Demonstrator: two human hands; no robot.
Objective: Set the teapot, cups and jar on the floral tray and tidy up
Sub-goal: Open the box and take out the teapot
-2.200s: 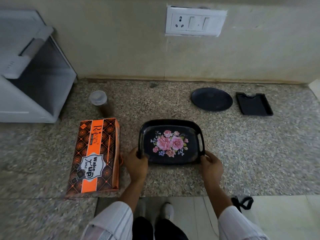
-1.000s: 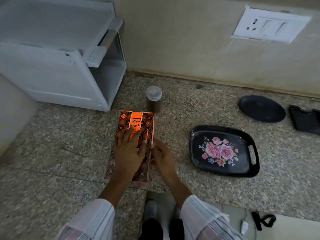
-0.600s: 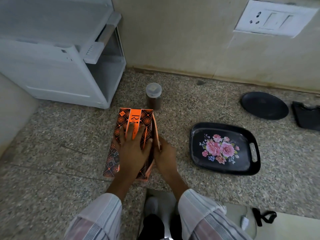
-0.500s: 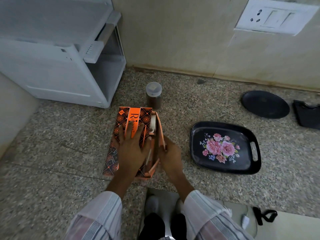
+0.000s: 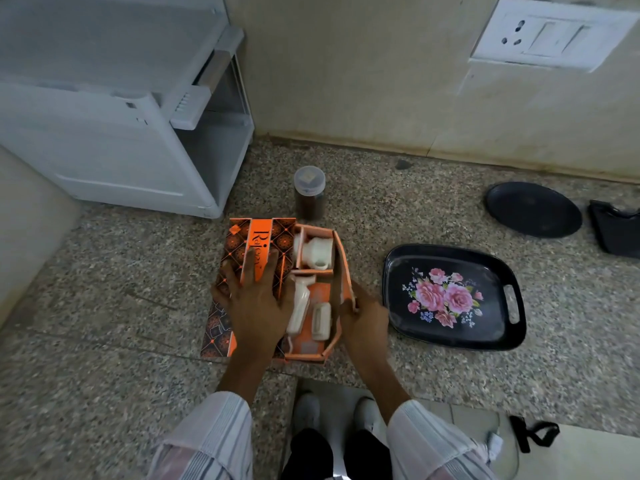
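Observation:
An orange patterned box (image 5: 242, 251) lies on the granite counter. My left hand (image 5: 254, 306) presses flat on its sleeve. My right hand (image 5: 365, 315) grips the edge of the inner orange tray (image 5: 341, 268), which is slid out to the right. Inside it lie a white teapot (image 5: 317, 252) and white cups (image 5: 320, 320), on their sides. The black floral tray (image 5: 453, 297) sits to the right, with nothing on it. A clear-lidded jar (image 5: 309, 192) of brown contents stands behind the box.
A white plastic rack (image 5: 114, 109) stands at the back left. A round black plate (image 5: 533, 209) and a black holder (image 5: 618, 230) lie at the back right. A wall socket (image 5: 547, 32) is above. The counter's front edge runs just below the box.
My hands left the floral tray and went to the box. The right hand has pulled the inner tray out to the right, showing the white teapot and cups.

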